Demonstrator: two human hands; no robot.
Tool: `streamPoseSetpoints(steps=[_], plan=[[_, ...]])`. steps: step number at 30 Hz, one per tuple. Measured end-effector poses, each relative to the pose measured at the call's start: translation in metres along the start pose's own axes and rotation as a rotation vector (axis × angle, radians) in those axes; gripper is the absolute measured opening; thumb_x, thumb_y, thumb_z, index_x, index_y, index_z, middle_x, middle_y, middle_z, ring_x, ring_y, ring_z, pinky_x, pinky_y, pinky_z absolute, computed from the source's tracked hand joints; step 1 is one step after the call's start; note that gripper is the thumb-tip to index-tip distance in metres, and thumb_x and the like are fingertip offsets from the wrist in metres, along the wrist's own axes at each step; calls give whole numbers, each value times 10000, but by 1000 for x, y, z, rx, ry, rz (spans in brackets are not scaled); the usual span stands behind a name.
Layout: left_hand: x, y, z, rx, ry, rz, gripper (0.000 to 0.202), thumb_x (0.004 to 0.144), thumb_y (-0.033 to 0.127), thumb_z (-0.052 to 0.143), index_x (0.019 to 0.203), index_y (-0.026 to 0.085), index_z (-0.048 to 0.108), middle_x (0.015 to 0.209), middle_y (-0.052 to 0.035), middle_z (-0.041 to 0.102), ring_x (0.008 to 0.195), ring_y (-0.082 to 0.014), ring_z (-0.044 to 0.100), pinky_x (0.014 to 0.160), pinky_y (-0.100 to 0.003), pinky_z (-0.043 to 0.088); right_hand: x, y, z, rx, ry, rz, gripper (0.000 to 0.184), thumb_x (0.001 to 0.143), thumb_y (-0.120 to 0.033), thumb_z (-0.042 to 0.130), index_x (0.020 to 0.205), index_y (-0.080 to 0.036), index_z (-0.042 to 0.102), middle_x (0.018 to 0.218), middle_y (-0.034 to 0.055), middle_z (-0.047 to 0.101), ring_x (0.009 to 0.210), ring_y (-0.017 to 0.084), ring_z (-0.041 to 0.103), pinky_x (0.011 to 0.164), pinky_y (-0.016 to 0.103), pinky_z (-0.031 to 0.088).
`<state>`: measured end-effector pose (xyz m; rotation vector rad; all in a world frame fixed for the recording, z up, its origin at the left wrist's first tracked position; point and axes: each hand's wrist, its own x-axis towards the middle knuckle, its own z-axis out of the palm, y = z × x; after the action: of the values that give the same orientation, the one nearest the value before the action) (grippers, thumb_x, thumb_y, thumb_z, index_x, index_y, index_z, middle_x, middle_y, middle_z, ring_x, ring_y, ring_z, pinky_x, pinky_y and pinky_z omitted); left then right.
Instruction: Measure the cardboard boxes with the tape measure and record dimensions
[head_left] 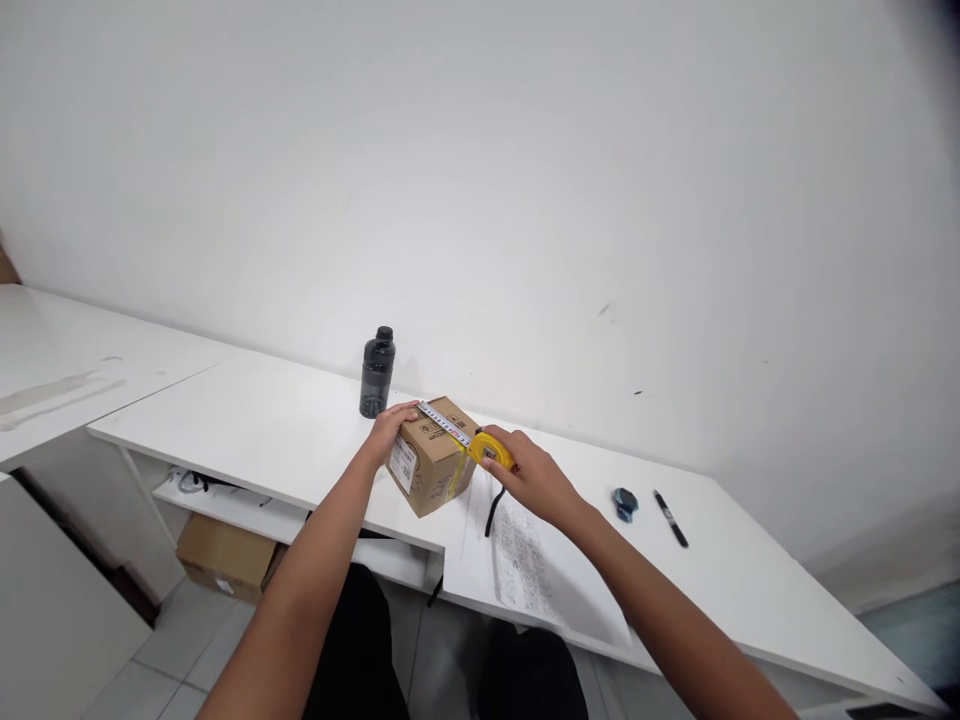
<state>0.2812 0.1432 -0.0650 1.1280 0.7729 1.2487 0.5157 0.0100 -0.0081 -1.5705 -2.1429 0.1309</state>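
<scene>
A small cardboard box (426,467) sits on the white desk (277,425). A measuring tape blade (444,423) lies stretched across its top. My left hand (391,428) rests on the box's far left top edge, fingers pressed down on the blade's end. My right hand (529,475) grips the yellow tape measure case (491,450) at the box's right edge. A black strap hangs from the case onto a sheet of written paper (525,560).
A dark bottle (376,373) stands just behind the box. A small blue object (624,503) and a black pen (670,518) lie to the right. A cardboard box (223,553) sits on the floor under the desk. White wall behind.
</scene>
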Motion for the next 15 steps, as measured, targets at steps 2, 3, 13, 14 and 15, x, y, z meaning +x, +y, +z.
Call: streamPoseSetpoints(steps=[2,3,13,14,15], plan=[[-2,2,1,3,-5,-6,488,635,310,720,1094,146,701,1133,-108,700,950,-259,648,744,-311,489,5,-2,3,-12,16,8,426,935,-405,471,1352,-324,450,1025,52,593,747,184,588,709,311,463],[-3,3,2,1,-8,-10,493,636,311,720,1099,143,699,1132,-110,699,951,-260,648,746,-313,489,7,-4,5,-12,27,6,430,933,-403,475,1355,-324,451,1035,54,596,763,189,590,711,311,461],[-3,3,4,-13,17,-45,490,639,277,710,1110,146,693,1075,-97,709,868,-229,648,711,-301,482,52,-26,23,5,44,-15,439,932,-390,485,1362,-312,440,1072,67,590,883,221,593,749,302,430],[-2,3,4,-13,25,-51,491,638,271,704,1112,143,692,1066,-96,710,855,-223,646,704,-297,480,62,-28,27,-1,43,-7,447,929,-388,488,1365,-303,433,1081,73,583,890,225,594,745,302,428],[-2,2,3,-15,35,-59,496,637,264,701,1117,140,690,1057,-94,712,842,-215,644,700,-293,479,72,-28,31,-11,42,2,457,927,-388,491,1368,-294,426,1091,80,576,895,231,595,740,303,427]])
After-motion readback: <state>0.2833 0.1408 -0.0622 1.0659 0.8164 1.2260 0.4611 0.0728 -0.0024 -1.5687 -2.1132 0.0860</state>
